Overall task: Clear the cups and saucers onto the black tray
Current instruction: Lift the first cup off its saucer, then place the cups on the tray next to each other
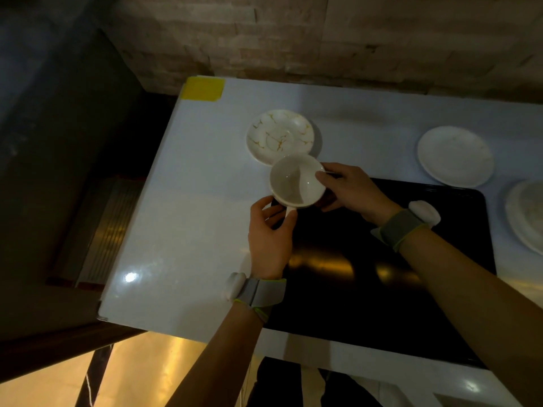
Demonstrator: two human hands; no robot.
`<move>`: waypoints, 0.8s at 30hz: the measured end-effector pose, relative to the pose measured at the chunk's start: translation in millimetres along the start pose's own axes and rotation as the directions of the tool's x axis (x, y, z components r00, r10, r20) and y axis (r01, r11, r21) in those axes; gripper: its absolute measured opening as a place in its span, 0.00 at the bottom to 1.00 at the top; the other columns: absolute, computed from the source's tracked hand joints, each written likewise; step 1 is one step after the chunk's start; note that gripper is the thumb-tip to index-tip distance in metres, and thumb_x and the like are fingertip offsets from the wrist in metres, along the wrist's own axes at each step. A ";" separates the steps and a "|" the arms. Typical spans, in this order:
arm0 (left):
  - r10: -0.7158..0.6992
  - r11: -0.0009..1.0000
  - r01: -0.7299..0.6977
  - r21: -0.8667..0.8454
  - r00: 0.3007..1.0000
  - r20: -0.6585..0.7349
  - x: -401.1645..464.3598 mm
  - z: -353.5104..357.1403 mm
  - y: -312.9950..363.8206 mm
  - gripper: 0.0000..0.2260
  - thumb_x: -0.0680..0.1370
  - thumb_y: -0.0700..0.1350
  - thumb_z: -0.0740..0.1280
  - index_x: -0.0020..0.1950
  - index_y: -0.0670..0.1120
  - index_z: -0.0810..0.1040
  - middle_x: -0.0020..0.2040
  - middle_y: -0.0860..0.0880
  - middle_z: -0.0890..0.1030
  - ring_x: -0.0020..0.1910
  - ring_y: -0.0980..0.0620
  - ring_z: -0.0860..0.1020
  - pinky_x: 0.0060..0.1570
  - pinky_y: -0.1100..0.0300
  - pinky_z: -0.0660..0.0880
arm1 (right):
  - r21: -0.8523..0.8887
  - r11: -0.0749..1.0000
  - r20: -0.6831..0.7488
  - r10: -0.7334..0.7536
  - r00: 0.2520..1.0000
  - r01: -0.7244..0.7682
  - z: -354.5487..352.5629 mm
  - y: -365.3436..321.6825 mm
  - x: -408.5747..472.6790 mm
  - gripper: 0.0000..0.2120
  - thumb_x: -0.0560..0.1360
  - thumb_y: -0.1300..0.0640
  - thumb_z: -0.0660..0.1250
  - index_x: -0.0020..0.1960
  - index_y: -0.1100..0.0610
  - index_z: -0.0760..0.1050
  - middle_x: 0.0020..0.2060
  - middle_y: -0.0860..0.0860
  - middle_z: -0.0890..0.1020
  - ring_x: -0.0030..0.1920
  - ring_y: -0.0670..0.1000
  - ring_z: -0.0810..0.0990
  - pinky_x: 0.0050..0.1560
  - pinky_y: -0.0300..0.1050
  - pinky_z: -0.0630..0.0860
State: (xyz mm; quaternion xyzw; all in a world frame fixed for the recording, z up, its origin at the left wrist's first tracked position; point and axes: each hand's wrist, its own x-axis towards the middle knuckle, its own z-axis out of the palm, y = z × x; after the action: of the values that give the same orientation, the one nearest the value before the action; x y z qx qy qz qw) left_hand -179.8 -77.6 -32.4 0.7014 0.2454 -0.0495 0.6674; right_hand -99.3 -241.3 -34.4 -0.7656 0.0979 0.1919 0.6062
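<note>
A white cup [297, 181] is grasped in both grips, left hand [269, 233] at its handle, right hand [349, 190] at the rim, seemingly over the black tray's [382, 304] far corner; lowering onto it is called for next.

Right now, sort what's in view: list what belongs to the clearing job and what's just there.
Job: cup held by left hand and right hand; marbled saucer; plain saucer; dish at right edge; black tray.

Just there: yellow tape; white table.

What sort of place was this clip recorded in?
Probably a café or dining room, though a home is possible: a glossy white table set against a stone-tile wall, patterned saucers laid out, and a black serving tray for clearing.
</note>
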 end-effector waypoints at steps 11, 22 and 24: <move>0.104 0.985 -0.095 0.142 0.993 -0.054 -13.3 -1.9 12.1 0.08 0.75 0.44 0.69 0.51 0.54 0.75 0.43 0.56 0.80 0.45 0.52 0.82 0.50 0.53 0.80 | 0.014 1.000 -0.056 -0.012 0.998 0.013 -25.9 1.9 -22.5 0.08 0.77 0.46 0.66 0.50 0.49 0.79 0.48 0.53 0.85 0.40 0.52 0.86 0.40 0.50 0.84; 0.196 0.965 -0.230 0.125 0.951 0.239 -22.9 43.5 32.1 0.06 0.78 0.42 0.67 0.43 0.51 0.80 0.35 0.53 0.83 0.33 0.61 0.81 0.37 0.68 0.78 | 0.030 0.991 -0.133 -0.124 0.983 0.129 -79.5 -12.5 -65.5 0.14 0.79 0.52 0.65 0.54 0.63 0.79 0.45 0.58 0.85 0.44 0.59 0.84 0.46 0.53 0.83; 0.205 0.958 -0.254 0.131 0.929 0.308 -24.9 59.1 35.2 0.06 0.78 0.42 0.67 0.42 0.51 0.80 0.32 0.54 0.83 0.31 0.60 0.80 0.34 0.69 0.78 | 0.020 0.989 -0.182 -0.144 0.973 0.150 -92.6 -12.0 -73.0 0.13 0.79 0.52 0.65 0.51 0.63 0.80 0.42 0.57 0.85 0.42 0.58 0.84 0.44 0.51 0.83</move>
State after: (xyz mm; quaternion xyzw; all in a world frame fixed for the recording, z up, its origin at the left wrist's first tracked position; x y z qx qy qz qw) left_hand -171.9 -140.9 3.4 0.7643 0.0556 -0.0942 0.6355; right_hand -144.7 -333.8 24.0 -0.7746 0.0986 0.0751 0.6202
